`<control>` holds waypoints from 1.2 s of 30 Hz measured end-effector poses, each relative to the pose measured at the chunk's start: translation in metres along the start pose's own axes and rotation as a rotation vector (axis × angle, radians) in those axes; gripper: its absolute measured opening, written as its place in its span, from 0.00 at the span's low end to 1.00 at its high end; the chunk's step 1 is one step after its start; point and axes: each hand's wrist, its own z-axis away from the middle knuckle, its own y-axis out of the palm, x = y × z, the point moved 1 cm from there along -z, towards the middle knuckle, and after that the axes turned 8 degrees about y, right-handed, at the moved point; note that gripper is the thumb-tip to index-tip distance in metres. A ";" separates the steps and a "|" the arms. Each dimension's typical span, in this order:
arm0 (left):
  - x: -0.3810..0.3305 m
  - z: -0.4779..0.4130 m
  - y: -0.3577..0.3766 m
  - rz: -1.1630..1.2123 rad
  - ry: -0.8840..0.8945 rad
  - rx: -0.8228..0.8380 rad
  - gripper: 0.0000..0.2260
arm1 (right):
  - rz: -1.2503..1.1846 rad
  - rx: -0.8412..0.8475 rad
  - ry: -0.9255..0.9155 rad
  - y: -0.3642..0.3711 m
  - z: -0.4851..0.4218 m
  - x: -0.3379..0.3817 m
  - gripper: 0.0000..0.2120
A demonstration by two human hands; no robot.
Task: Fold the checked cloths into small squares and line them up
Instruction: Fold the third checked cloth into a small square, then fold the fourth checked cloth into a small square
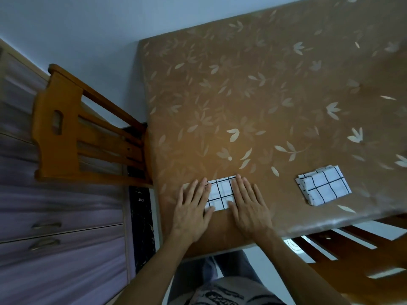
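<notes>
Both hands flat, fingers straight: left hand (193, 208) and right hand (247, 203) press folded checked cloth (220, 193) lying between and under fingertips.

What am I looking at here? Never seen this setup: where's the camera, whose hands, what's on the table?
There is one picture, taken by a wide-angle camera worn on a person's head and looking down. There is no machine, only two bare hands. The left hand and right hand lie flat with straight fingers, pressing a folded checked cloth near the table's front edge. Nothing is gripped. A second checked cloth, already folded, lies apart to the right. The table has a brown leaf-patterned cover. A wooden chair stands at its left side.
</notes>
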 end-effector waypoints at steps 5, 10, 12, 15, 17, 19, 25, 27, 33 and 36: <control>-0.012 0.010 -0.007 -0.002 -0.106 0.055 0.30 | 0.040 0.066 0.030 -0.010 -0.002 0.009 0.30; -0.024 0.036 -0.029 0.075 -0.130 -0.009 0.28 | -0.020 0.037 0.047 -0.052 0.005 0.013 0.26; -0.022 0.048 -0.039 0.111 -0.146 -0.007 0.28 | -0.060 0.035 0.021 -0.070 0.019 0.019 0.20; -0.019 0.071 -0.053 0.184 -0.174 -0.038 0.27 | -0.139 0.064 0.002 -0.092 0.049 0.026 0.15; -0.019 0.089 -0.067 0.211 -0.161 -0.048 0.26 | -0.190 0.058 0.010 -0.104 0.073 0.025 0.14; -0.020 0.108 -0.083 0.196 -0.144 -0.072 0.22 | -0.209 0.034 0.011 -0.116 0.098 0.023 0.14; -0.046 0.147 -0.122 0.210 -0.131 -0.129 0.14 | -0.240 0.024 0.095 -0.146 0.156 0.000 0.14; -0.065 0.152 -0.131 0.214 -0.118 -0.130 0.14 | -0.238 0.026 0.121 -0.156 0.172 -0.013 0.16; -0.129 0.147 -0.151 0.254 -0.018 -0.116 0.14 | -0.289 -0.017 0.209 -0.188 0.211 -0.065 0.18; -0.169 0.136 -0.165 0.194 0.010 -0.090 0.15 | -0.311 -0.058 0.262 -0.204 0.228 -0.105 0.19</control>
